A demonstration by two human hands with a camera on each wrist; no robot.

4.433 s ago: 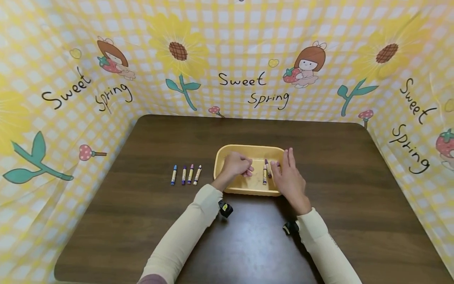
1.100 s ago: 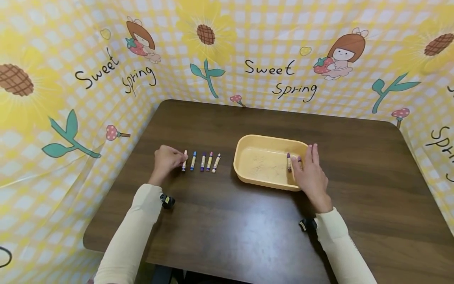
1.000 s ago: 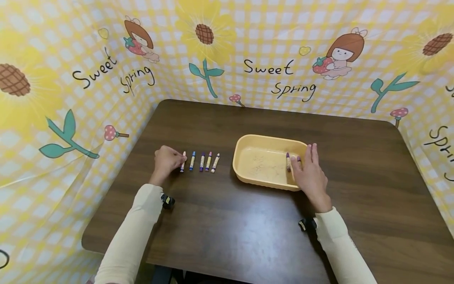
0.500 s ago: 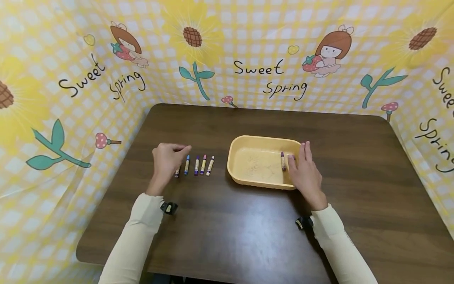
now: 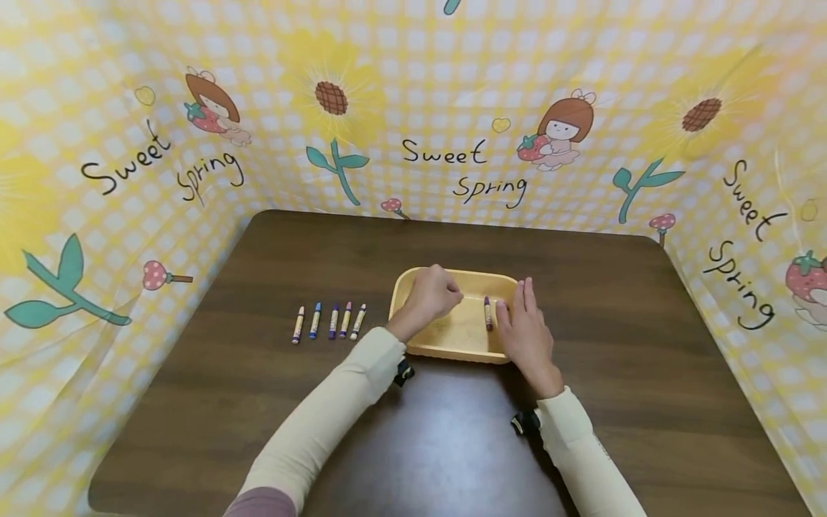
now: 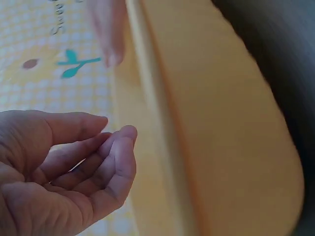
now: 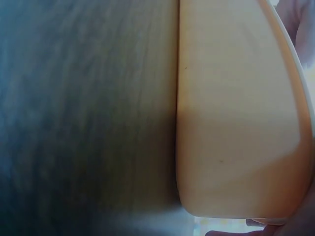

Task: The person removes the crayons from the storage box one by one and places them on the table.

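Note:
A yellow plastic tray [image 5: 452,353] stands mid-table. Above its left part hovers my left hand [image 5: 428,296], fingers loosely curled; in the left wrist view this hand [image 6: 88,167] has a gap between thumb and fingertips and nothing between them. A crayon with a purple tip [image 5: 487,314] lies in the tray near the right end. At that end my right hand [image 5: 526,334] rests against the rim with fingers straight. To the left of the tray several crayons lie in a row, from a pale-tipped crayon [image 5: 298,325] and a blue crayon [image 5: 314,321] to a whitish crayon [image 5: 358,322].
The dark brown wooden table [image 5: 614,309] carries the tray and crayons. A yellow checked cloth [image 5: 439,86] with flowers and printed words stands around its back and sides. The tray's outer wall [image 7: 236,123] fills much of the right wrist view.
My left hand laid the pale-tipped crayon at the left end of the row, let go, and moved right over the tray. Fewer crayons show in the tray. My right hand stays at the rim.

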